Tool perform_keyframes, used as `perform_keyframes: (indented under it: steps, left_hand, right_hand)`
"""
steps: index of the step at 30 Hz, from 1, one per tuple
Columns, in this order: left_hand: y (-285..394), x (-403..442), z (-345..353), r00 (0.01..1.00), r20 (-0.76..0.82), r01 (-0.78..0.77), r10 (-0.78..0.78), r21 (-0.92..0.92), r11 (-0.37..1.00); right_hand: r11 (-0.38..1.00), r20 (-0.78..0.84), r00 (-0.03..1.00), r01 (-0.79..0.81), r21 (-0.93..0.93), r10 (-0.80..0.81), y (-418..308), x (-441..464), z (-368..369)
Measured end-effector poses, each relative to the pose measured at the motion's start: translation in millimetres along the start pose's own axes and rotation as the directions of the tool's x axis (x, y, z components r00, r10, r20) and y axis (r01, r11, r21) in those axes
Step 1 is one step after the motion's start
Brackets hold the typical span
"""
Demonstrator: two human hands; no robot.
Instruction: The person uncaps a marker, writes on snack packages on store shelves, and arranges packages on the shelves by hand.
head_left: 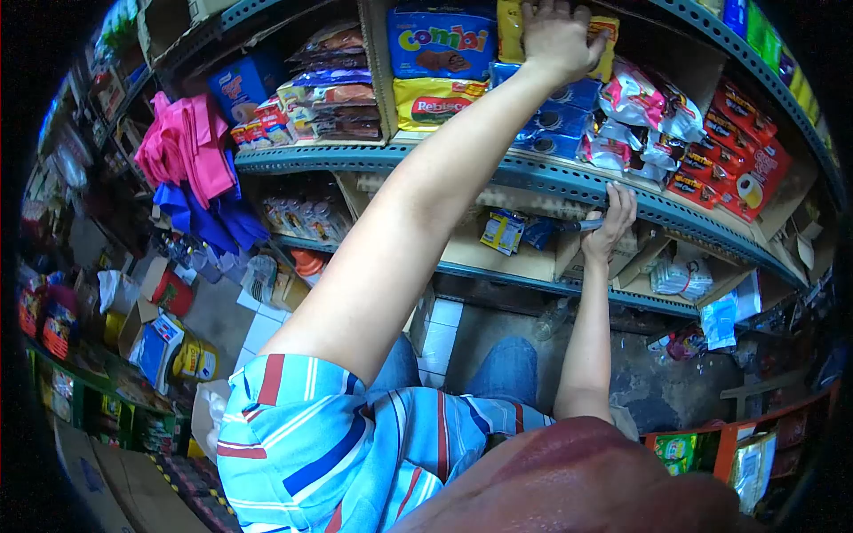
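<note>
My left hand (560, 43) reaches up to the upper shelf, its fingers spread over a yellow pack (514, 34) that stands above blue packs (562, 114). Beside it are a blue Combi pack (442, 44) and a yellow Rebisco pack (440, 104). Lower down, my right hand (609, 222) is at the metal shelf edge (569, 178), fingers pointing up, with a slim pen-like object (582, 226) held in it. Pink and white packs (641, 115) lie above that hand.
Red packs (733, 151) fill the shelf's right side. Pink bags (184, 142) hang at the left. A lower shelf holds a small yellow pack (503, 231) and a banded white bundle (681, 278). Boxes and a yellow tub (195, 361) stand on the floor at the left.
</note>
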State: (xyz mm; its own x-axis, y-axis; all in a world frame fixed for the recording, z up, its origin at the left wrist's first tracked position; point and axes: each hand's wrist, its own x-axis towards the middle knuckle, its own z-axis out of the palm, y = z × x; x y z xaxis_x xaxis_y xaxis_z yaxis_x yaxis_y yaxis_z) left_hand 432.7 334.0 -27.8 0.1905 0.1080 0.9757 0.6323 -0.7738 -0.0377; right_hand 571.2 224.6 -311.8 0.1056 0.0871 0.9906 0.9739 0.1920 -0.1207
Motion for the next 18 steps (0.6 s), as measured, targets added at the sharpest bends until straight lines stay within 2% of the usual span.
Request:
perform_keyframes:
  steps: [4, 7, 18]
  left_hand:
    - [-2.0, -1.4, 1.3, 1.000, 0.008, -0.001, 0.001, -0.054, 0.999]
    - [-2.1, -3.3, 0.3, 0.999, -0.033, -0.025, 0.023, -0.054, 0.998]
    - [-1.8, -6.7, -0.3, 0.999, -0.033, -0.025, 0.025, -0.027, 0.999]
  right_hand:
    - [1.000, 0.026, 1.000, -0.011, -0.010, 0.011, -0.5, -0.7, -0.6]
    - [0.999, 0.032, 0.999, -0.026, -0.019, 0.026, -1.5, -0.2, -0.8]
    - [1.000, -0.007, 1.000, 0.016, -0.019, -0.016, -1.5, 1.7, 1.5]
